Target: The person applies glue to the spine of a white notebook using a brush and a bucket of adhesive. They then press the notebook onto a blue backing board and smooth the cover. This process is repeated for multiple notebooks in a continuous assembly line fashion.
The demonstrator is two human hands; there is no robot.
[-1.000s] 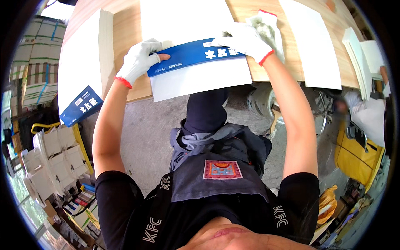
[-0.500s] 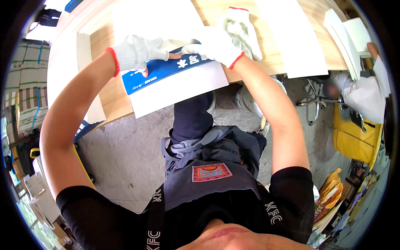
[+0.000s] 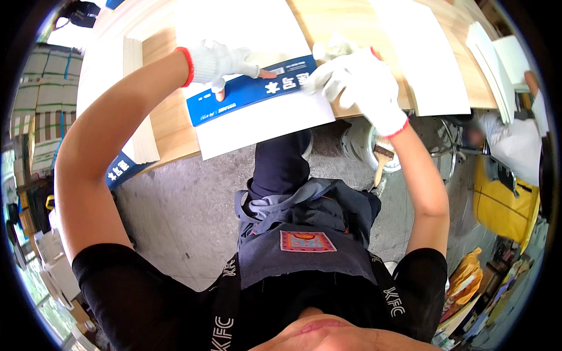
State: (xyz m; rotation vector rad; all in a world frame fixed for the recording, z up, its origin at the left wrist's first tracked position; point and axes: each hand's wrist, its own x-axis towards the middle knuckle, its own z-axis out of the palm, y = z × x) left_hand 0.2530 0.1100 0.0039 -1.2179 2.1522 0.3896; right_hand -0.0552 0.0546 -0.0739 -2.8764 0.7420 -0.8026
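Note:
A blue printed strip [image 3: 239,98] with white lettering lies across white paper [image 3: 263,128] at the table's near edge. My left hand [image 3: 219,63], in a white glove with a red cuff and bare fingertips showing, rests on the strip with thumb and forefinger spread. At the strip's right end hovers my right hand [image 3: 366,88], also gloved, its fingers loosely bent and apart, holding nothing I can see. Behind it, partly hidden, lies a loose white glove [image 3: 335,47]. A large white sheet [image 3: 243,29] extends beyond the strip.
A pile of white sheets [image 3: 140,117] stands on the left, another [image 3: 433,64] on the right. Below the table are a bucket [image 3: 357,140] and a brush [image 3: 383,153]. Another person [image 3: 515,146] is at the far right, near yellow material [image 3: 506,202].
My right hand has lifted off the blue strip and moved right and nearer. My left hand stays on the strip. The whole view has shifted slightly.

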